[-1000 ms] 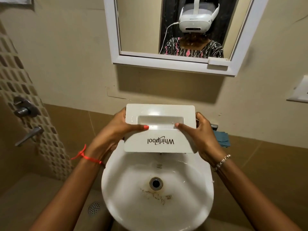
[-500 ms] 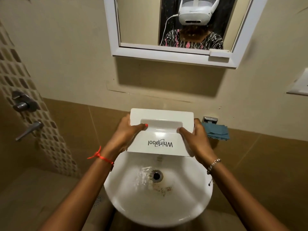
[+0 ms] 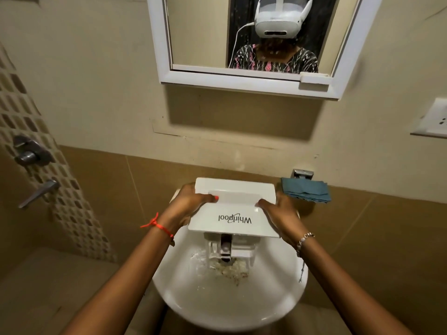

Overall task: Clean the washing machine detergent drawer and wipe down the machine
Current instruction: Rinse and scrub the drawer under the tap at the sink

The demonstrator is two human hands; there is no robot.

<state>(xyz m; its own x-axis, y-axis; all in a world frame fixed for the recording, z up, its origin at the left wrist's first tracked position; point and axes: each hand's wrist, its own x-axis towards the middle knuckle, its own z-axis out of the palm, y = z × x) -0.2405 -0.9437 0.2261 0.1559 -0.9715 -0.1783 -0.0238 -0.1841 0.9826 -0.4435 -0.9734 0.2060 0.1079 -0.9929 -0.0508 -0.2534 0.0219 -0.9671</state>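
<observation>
The drawer (image 3: pixel 233 215) shows its front panel to the camera, so most of its body is hidden behind it, as are most fingers of the left hand (image 3: pixel 187 205) and right hand (image 3: pixel 281 217) gripping its sides. Its lower end covers the drain of the sink (image 3: pixel 217 308), and whether the dark piece there is a tap cannot be told. The top edge cuts off the mirror (image 3: pixel 167 44), the right edge the wall plate (image 3: pixel 433 122).

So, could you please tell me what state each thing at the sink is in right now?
drawer: held over the sink, front panel up.
left hand: grips drawer's left end.
right hand: grips its right end.
sink: wet, residue at the drain.
cloth: folded, untouched, right of the sink.
</observation>
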